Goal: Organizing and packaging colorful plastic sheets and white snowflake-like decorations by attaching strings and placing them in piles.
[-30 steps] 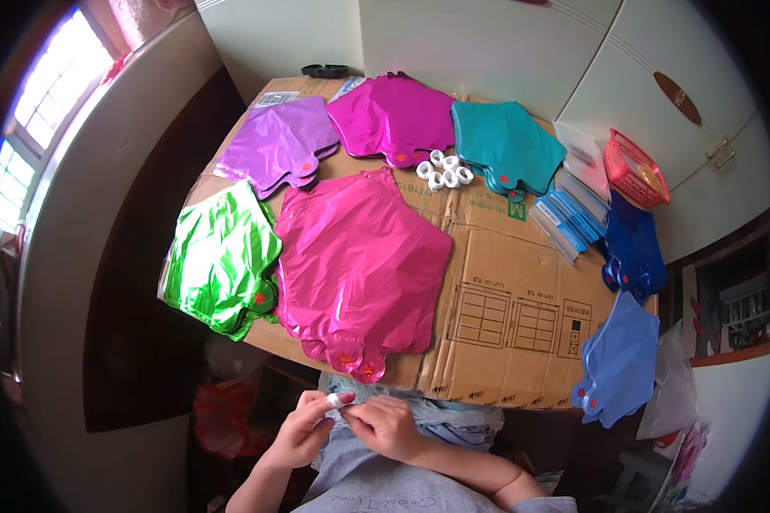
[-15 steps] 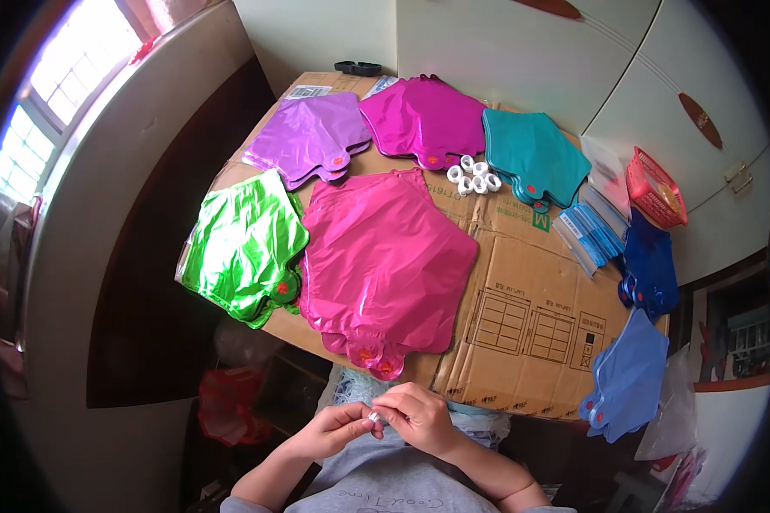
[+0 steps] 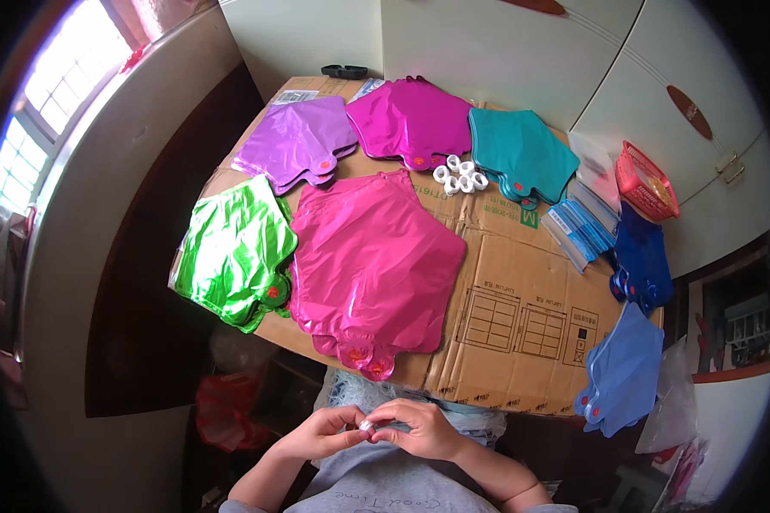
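Observation:
Close to my body, below the front edge of the cardboard, my left hand (image 3: 328,430) and my right hand (image 3: 421,431) meet. Between their fingertips is a small white object (image 3: 367,426), mostly covered, so its kind does not show. Both hands are closed in a pinch around it. Just beyond them lies a large stack of pink foil sheets (image 3: 376,256), flat and angular, with rounded tabs bearing red spots toward me. Farther back sits a cluster of small white rings (image 3: 465,183), like little rolls.
Around the cardboard (image 3: 522,256) lie similar foil stacks: green (image 3: 235,248), lilac (image 3: 295,141), magenta (image 3: 411,120), teal (image 3: 522,154), dark blue (image 3: 642,256) and light blue (image 3: 626,368). Blue-and-white packets (image 3: 580,227) and a red basket (image 3: 646,184) stand at right. A black object (image 3: 345,72) is at the back.
The view has shifted slightly, so the tabletop things sit a little farther left. My right fingers have straightened somewhat, and the white object has turned between my fingertips.

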### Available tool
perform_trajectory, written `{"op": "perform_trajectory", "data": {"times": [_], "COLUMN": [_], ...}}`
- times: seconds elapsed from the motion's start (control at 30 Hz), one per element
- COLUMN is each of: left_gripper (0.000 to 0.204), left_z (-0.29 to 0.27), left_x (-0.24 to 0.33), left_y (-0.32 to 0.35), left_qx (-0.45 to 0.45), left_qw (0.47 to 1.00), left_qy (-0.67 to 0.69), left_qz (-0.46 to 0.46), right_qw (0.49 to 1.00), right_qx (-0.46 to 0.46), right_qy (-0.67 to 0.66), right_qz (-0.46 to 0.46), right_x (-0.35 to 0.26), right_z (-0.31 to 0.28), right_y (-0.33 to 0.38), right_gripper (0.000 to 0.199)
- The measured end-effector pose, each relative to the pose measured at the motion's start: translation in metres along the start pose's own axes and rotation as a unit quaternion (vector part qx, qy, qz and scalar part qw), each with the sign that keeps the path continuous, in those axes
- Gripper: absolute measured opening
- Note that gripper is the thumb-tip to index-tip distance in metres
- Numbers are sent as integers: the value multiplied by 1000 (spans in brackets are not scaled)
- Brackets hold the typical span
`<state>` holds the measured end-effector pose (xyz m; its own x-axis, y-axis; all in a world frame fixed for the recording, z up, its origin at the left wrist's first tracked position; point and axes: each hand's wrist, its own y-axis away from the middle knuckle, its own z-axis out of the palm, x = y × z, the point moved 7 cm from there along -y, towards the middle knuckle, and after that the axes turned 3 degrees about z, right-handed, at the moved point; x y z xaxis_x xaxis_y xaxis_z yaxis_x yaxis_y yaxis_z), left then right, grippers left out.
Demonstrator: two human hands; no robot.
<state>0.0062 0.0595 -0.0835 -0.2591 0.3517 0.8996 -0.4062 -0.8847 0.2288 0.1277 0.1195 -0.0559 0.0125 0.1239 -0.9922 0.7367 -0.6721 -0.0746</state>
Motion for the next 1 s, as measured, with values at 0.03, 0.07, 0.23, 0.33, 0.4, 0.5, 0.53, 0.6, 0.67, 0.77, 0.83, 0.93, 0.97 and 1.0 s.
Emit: {"op": "perform_trajectory", "data": {"times": [0.03, 0.07, 0.23, 0.33, 0.4, 0.5, 0.53, 0.6, 0.67, 0.77, 0.83, 0.93, 0.97, 1.0], "left_gripper": [13, 13, 11, 14, 20, 27, 27, 27, 26, 23, 21, 19, 20, 21], "left_z": [-1, -2, 0, 3, 8, 3, 1, -2, -6, -9, -9, 8, 11, 14], "left_x": [-1, -2, -1, 2, 9, 9, 10, 16, 21, 26, 38, 67, 72, 78], "left_y": [1, 1, 1, -1, -3, -5, -5, -9, -10, -8, -6, -9, -7, -7], "left_qx": [12, 23, 8, -9, 25, 35, 43, 58, 107, 186, 227, 245, 250, 254], "left_qw": [1000, 999, 999, 1000, 997, 999, 998, 991, 976, 949, 914, 856, 844, 831], "left_qy": [3, 5, -10, 6, 66, -4, -41, -115, -186, -244, -322, -414, -427, -438], "left_qz": [-16, -31, -31, -12, -17, 15, 17, 20, 38, 73, 95, 188, 205, 229], "right_qw": [1000, 1000, 997, 997, 998, 994, 995, 994, 993, 988, 988, 984, 984, 983], "right_qx": [7, 13, 8, 4, 3, 24, 32, 50, 67, 92, 102, 131, 135, 143], "right_qy": [-7, -14, -71, -71, -57, -63, -27, 44, 89, 124, 117, 122, 116, 115], "right_qz": [4, 8, 8, 7, 6, 87, 86, 84, 26, 7, 14, -10, -11, -16], "right_x": [1, 4, 11, 14, 15, 13, 7, -2, -5, -9, -11, -17, -19, -22], "right_z": [0, 1, 5, 7, 11, 2, -1, -8, -9, -13, -16, -21, -21, -23], "right_y": [0, 0, 2, 5, 6, 4, 2, -2, 0, -1, -1, -3, -3, -3], "right_gripper": [22, 20, 13, 12, 10, 9, 9, 9, 11, 11, 11, 12, 12, 12]}}
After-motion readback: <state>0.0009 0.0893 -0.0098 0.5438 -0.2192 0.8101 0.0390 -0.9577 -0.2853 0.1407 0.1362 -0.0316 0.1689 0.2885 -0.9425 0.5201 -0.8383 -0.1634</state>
